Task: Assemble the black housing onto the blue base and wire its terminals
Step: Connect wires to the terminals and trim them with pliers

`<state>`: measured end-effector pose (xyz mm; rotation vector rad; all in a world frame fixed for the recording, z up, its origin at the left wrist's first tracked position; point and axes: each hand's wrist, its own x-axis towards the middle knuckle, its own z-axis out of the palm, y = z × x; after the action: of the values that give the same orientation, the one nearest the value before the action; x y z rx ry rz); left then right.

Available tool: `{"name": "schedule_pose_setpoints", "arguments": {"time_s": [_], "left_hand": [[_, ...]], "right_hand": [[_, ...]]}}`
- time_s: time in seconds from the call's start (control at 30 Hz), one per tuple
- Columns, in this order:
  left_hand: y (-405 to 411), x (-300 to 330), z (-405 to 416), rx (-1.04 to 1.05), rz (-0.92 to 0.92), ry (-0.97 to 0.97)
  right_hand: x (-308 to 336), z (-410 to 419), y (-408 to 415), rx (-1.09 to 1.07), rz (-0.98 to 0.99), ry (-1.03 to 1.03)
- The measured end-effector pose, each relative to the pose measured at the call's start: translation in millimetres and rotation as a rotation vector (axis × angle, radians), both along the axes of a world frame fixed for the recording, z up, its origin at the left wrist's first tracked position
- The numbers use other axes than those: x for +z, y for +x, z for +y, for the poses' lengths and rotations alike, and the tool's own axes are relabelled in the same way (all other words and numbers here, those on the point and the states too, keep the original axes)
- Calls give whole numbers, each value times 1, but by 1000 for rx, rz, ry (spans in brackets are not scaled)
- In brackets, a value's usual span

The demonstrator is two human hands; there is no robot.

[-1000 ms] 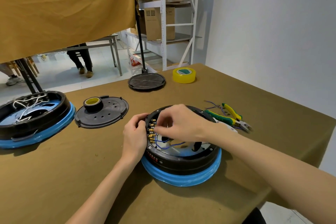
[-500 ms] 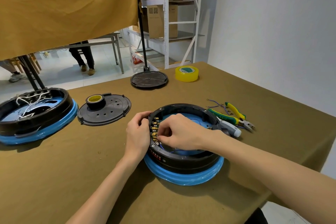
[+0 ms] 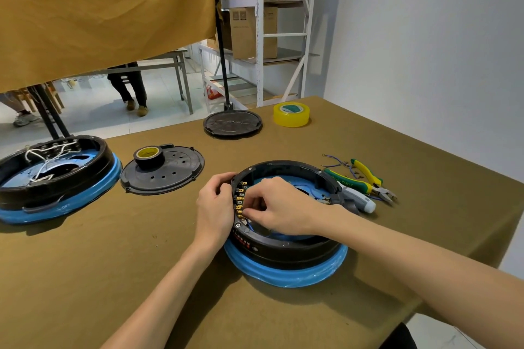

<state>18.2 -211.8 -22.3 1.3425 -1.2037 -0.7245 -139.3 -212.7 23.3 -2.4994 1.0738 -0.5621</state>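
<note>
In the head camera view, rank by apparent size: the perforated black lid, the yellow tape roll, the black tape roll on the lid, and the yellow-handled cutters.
1. Perforated black lid
2. Yellow-handled cutters
3. Yellow tape roll; it lies farther away, so its rank is unsure
4. Black tape roll

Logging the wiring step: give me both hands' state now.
Left hand: fingers curled over the rim of the black housing, gripping it.
Right hand: fingers pinching a blue wire at the terminals.

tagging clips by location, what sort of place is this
Probably a small workshop or assembly bench: hand tools like the pliers on a cloth-covered table, a second wired unit, and storage shelving with cardboard boxes behind.
</note>
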Motion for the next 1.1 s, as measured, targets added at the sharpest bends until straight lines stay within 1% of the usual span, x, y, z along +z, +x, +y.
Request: {"name": "schedule_pose_setpoints", "arguments": {"time_s": [0.2, 0.27, 0.33, 0.4, 0.47, 0.5, 0.53, 0.57, 0.6, 0.63, 0.67, 0.7, 0.73, 0.8, 0.87, 0.97, 1.03, 1.1], "left_hand": [[1, 1, 0, 3, -19, 4], [1, 1, -1, -2, -28, 8], [3, 2, -1, -11, -46, 13], [4, 3, -3, -22, -61, 23], [4, 4, -4, -29, -84, 41], [4, 4, -4, -30, -92, 47], [3, 4, -4, -28, -95, 50], [3, 4, -4, -24, -95, 53], [2, 3, -4, -19, -92, 54], [1, 3, -3, -13, -88, 53], [1, 3, -3, -10, -86, 52], [1, 3, -4, -9, -88, 51], [1, 3, -4, -7, -93, 50], [1, 3, -4, -5, -95, 48], [1, 3, -4, -6, -90, 49], [1, 3, -4, -7, -86, 52], [1, 4, -3, -8, -86, 55], [1, 4, -3, -14, -88, 61]], "right_hand": [[-2, 1, 1, -67, -37, 28], [0, 3, -1, -73, -56, -3], [5, 1, -6, -105, -125, -46], [13, -12, -21, -212, -242, -126], [20, -32, -47, -387, -335, -252], [22, -43, -63, -494, -322, -304], [23, -55, -81, -613, -239, -322], [22, -68, -100, -739, -82, -293], [20, -79, -117, -856, 114, -202], [17, -88, -132, -929, 292, -51], [14, -95, -143, -949, 412, 117], [12, -99, -151, -928, 469, 264], [11, -101, -155, -884, 486, 371], [7, -106, -159, -798, 481, 443], [5, -107, -159, -787, 460, 419], [2, -107, -160, -883, 404, 393], [-3, -105, -159, -960, 309, 391], [-6, -101, -159, -967, 197, 361]]}}
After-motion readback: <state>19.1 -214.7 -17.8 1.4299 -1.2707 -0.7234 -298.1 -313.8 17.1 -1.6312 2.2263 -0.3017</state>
